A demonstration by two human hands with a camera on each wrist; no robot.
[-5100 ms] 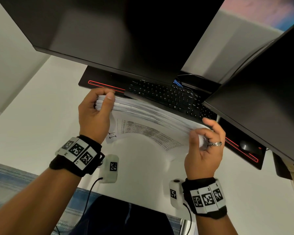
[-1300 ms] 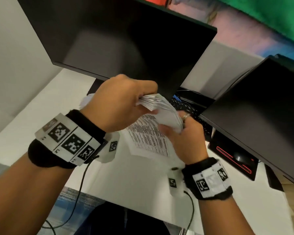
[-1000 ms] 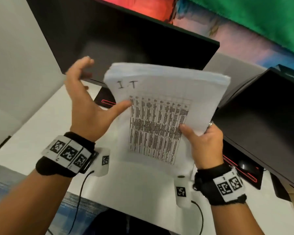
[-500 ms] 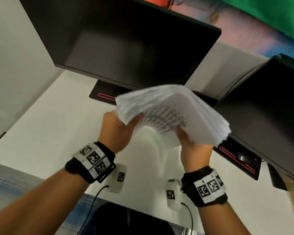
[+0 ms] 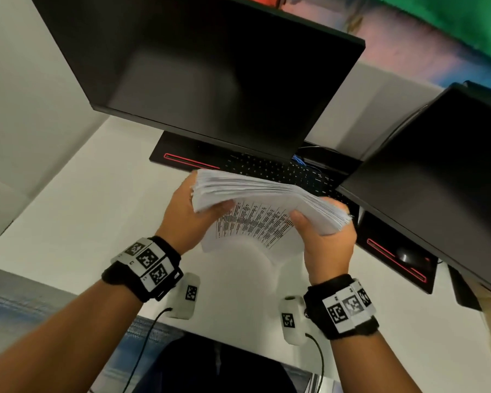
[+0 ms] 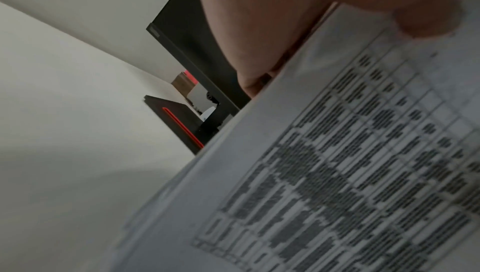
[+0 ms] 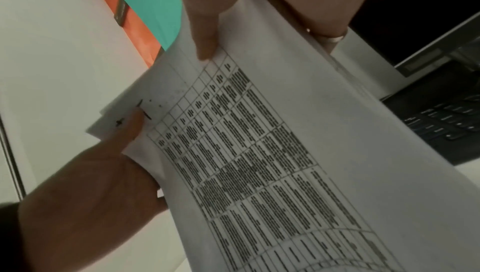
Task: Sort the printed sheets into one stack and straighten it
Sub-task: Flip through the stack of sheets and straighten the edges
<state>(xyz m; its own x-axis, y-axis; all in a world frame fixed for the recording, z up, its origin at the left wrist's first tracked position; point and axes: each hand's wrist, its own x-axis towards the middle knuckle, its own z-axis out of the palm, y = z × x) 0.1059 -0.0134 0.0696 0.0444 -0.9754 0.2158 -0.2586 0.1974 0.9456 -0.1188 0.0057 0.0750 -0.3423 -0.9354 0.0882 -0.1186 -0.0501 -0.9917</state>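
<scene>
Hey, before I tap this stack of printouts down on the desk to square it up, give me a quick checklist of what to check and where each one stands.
1. Left hand grips the stack of sheets at its left end: ok.
2. Right hand grips the right end: ok.
3. Sheet edges flush: not ok, they fan out along the long side and at the right end.
4. Stack flat: not ok, it sags between the hands.
5. Bare white desk under the stack: ok.
6. Stack clear of the keyboard: cannot tell, it hangs just in front of it.
</scene>
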